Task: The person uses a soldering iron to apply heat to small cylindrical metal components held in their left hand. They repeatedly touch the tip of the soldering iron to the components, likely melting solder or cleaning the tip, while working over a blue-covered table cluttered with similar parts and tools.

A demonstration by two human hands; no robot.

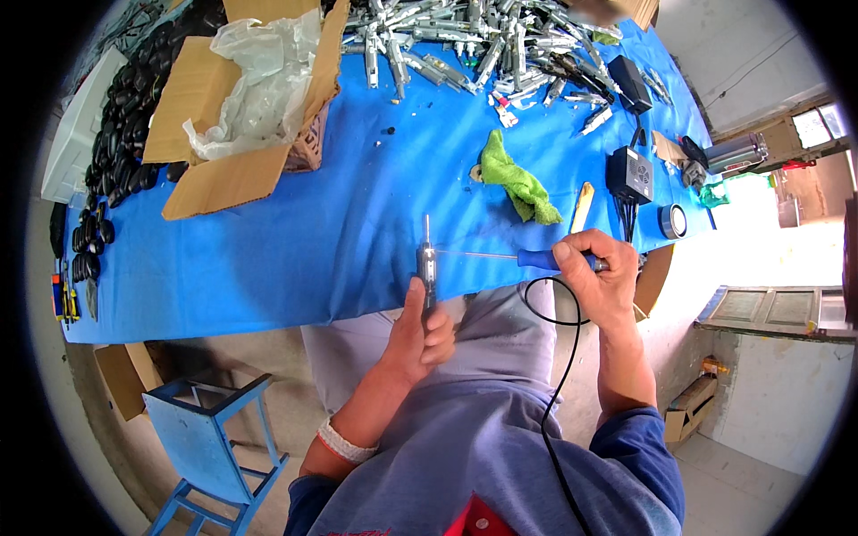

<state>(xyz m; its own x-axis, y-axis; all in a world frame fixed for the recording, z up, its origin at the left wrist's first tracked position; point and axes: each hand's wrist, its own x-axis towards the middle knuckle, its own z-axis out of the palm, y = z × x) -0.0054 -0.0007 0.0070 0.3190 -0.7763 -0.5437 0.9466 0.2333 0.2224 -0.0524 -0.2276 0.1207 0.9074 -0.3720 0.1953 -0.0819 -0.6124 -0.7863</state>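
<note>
My left hand [416,338] is closed around a slim grey-and-silver metal piece [427,264], held upright with a thin shaft at its top, in front of the blue-covered table's near edge. A screwdriver [538,259] with a blue handle lies across my right hand [601,275], whose fingers grip it. Its thin blade points left, and the tip reaches the upper part of the metal piece. Whether the tip sits in a screw is too small to tell. A black cable [572,357] hangs down below my right hand.
Many similar metal pieces [518,54] are heaped at the back of the blue cloth [375,223]. A green rag [517,179], a black power box [631,175] and a tape roll [672,221] lie right. An open carton [223,183] and black casings [125,134] are left; a blue chair [201,447] stands below.
</note>
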